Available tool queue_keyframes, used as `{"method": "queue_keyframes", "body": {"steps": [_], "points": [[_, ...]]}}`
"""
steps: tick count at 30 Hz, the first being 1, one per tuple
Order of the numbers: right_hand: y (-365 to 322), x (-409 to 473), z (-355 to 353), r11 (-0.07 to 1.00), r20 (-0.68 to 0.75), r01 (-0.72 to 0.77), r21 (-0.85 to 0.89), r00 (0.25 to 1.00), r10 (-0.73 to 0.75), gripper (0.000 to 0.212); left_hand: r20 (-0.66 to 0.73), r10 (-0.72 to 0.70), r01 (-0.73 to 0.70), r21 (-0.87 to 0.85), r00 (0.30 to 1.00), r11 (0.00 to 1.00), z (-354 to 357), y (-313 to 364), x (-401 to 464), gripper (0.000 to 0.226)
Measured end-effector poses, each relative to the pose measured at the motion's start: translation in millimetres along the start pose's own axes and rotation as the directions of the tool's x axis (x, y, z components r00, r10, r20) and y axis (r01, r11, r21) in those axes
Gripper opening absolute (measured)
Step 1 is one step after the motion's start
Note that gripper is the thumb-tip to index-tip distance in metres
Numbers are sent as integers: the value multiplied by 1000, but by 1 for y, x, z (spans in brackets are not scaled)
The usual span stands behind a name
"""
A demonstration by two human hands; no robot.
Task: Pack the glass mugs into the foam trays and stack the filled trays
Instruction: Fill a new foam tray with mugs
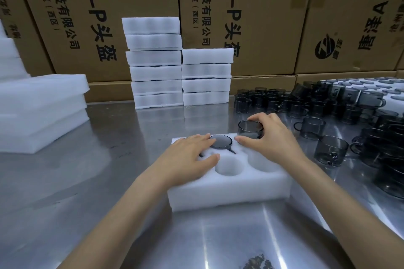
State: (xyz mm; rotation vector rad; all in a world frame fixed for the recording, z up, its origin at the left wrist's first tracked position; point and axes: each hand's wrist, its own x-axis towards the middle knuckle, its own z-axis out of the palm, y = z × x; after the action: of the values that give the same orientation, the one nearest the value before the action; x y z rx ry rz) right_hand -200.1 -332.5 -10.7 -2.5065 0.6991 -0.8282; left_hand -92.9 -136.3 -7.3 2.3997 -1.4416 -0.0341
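A white foam tray (229, 194) lies on the steel table in front of me. One smoky glass mug (220, 142) sits sunk in its far middle pocket. My left hand (192, 155) rests flat on the tray's left part, fingers straight, touching that mug's rim. My right hand (271, 137) grips a second glass mug (249, 130) by its rim, holding it over the far right pocket. Two near pockets are empty. Many loose mugs (332, 153) stand at the right.
Two stacks of filled foam trays (205, 76) stand at the back against cardboard cartons (262, 17). Empty foam trays (43, 111) are piled at the left. A foam sheet with dark lids (371, 87) lies at the far right.
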Motion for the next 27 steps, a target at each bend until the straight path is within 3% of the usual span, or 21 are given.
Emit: {"method": "queue_keyframes", "body": {"steps": [6,10,12,18,21,25,27], "points": [[3,1,1,999,99,3,35,995,-7,56,2,2,-3,10,1000,1000,-1,0,0,55],[5,0,-11,929,57,29,370,997,-54,42,-36,56,-55,33,998,998,-1,5,8,59],[6,-3,-20,914,42,84,398,993,-110,42,-32,126,-125,38,992,991,2,14,14,61],[8,-10,-21,981,325,127,145,931,-169,47,49,250,-253,57,967,966,2,31,26,67],[8,-10,-23,988,364,92,125,922,-132,47,110,262,-269,54,959,962,3,37,27,69],[8,-8,-20,985,380,160,-70,917,-122,49,137,241,-239,-36,961,970,5,33,25,67],[8,-6,-18,982,380,167,-84,917,-124,49,141,242,-235,-65,960,970,5,32,24,68]]}}
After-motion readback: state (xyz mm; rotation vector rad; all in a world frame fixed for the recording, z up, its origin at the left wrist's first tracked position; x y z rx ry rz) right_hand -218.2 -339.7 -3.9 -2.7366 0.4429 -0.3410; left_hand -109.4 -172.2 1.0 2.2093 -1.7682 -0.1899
